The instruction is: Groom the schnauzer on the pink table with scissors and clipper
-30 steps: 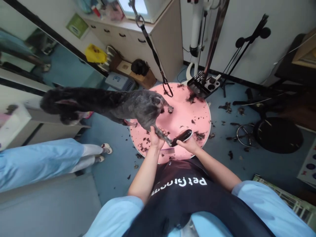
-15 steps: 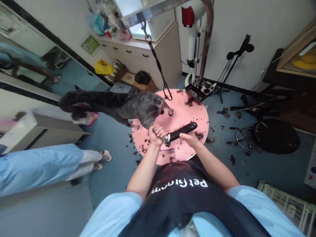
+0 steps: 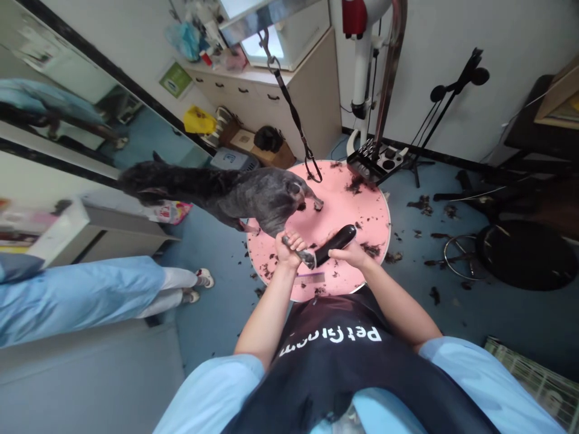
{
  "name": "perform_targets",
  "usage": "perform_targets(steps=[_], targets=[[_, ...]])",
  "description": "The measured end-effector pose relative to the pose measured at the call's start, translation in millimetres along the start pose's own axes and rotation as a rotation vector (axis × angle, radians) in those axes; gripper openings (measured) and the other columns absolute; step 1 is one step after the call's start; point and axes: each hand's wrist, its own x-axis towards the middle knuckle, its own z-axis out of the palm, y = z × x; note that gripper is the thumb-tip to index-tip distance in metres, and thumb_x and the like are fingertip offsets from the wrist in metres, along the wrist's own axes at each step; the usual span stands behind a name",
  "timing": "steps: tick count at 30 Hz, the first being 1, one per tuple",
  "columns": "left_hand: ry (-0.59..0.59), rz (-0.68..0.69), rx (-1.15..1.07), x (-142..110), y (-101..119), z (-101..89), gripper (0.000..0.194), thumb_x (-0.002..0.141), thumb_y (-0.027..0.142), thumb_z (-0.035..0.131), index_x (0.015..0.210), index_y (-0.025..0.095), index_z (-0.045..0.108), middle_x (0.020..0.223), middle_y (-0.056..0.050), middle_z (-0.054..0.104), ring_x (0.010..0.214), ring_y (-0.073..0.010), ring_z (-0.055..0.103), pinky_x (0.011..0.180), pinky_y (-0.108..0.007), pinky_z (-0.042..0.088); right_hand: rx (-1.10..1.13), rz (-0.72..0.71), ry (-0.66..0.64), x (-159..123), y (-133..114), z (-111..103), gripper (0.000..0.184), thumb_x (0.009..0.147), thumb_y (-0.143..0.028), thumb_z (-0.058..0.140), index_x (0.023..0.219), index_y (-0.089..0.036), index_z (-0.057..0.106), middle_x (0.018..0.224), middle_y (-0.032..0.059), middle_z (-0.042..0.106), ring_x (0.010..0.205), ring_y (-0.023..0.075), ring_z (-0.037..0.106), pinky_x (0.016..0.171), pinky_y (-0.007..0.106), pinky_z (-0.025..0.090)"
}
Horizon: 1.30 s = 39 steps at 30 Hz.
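The dog's head (image 3: 142, 179) is now turning far left; the left hand (image 3: 288, 248) is gripping a hind leg (image 3: 304, 256), the right hand (image 3: 351, 253) holding black clippers (image 3: 335, 245) beside it.

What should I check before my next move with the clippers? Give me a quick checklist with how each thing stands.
1. Left hand closed around the hind leg: ok.
2. Right hand holding the clippers: ok.
3. Tip of the clippers safely placed on the paw: cannot tell; it is right by the paw, but the contact is too small to make out.
4. Loop around the dog: not ok; it hangs empty.
5. Dog fully over the table: not ok; its head and neck reach past the edge.
6. Table free of loose hair: not ok; dark tufts are scattered over it.
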Motion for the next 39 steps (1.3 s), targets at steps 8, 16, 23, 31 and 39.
perform_targets(steps=[8,16,23,31,39], targets=[[0.209,0.050,0.126,7.6,-15.7,6.1,0.054,0.085,0.069,0.050,0.062,0.020,0.046,0.049,0.005,0.043,0.044,-0.0104,0.045,0.050,-0.026,0.041,-0.008,0.169,0.202,-18.0,23.8,-6.2,0.033,0.057,-0.035,0.083,0.074,-0.019,0.060,0.059,-0.0017,0.062,0.050,0.0119,0.051,0.047,0.024,0.044],[0.077,-0.017,-0.006,14.0,-10.8,8.8,0.048,0.085,0.050,0.049,0.052,0.020,0.031,0.042,0.008,0.023,0.035,-0.0060,0.024,0.041,-0.022,0.025,0.271,0.216,0.480,-31.3,58.6,-16.7,0.037,0.062,-0.040,0.078,0.078,-0.021,0.051,0.060,-0.0021,0.061,0.050,0.0128,0.053,0.044,0.024,0.042],[0.020,-0.029,-0.057,15.0,-15.3,6.9,0.042,0.081,0.043,0.051,0.051,0.020,0.032,0.041,0.008,0.023,0.034,-0.0055,0.023,0.040,-0.021,0.023,0.500,0.139,0.542,-30.6,66.9,9.2,0.048,0.062,-0.046,0.080,0.094,-0.023,0.053,0.075,-0.0011,0.067,0.050,0.0110,0.053,0.046,0.025,0.046],[0.020,-0.034,-0.067,16.0,-15.3,6.9,0.042,0.080,0.042,0.050,0.051,0.020,0.028,0.039,0.009,0.021,0.032,-0.0058,0.023,0.039,-0.021,0.023,0.592,0.113,0.575,-23.8,62.5,14.6,0.045,0.058,-0.043,0.088,0.086,-0.023,0.058,0.066,-0.0055,0.062,0.049,0.0095,0.054,0.045,0.022,0.046],[0.009,0.005,-0.086,17.9,-16.2,8.5,0.041,0.081,0.042,0.047,0.051,0.020,0.029,0.041,0.008,0.020,0.033,-0.0062,0.023,0.041,-0.022,0.023,0.717,0.303,0.486,-29.1,52.1,11.2,0.051,0.059,-0.054,0.086,0.085,-0.018,0.061,0.066,-0.0029,0.064,0.046,0.0071,0.050,0.046,0.022,0.047]])
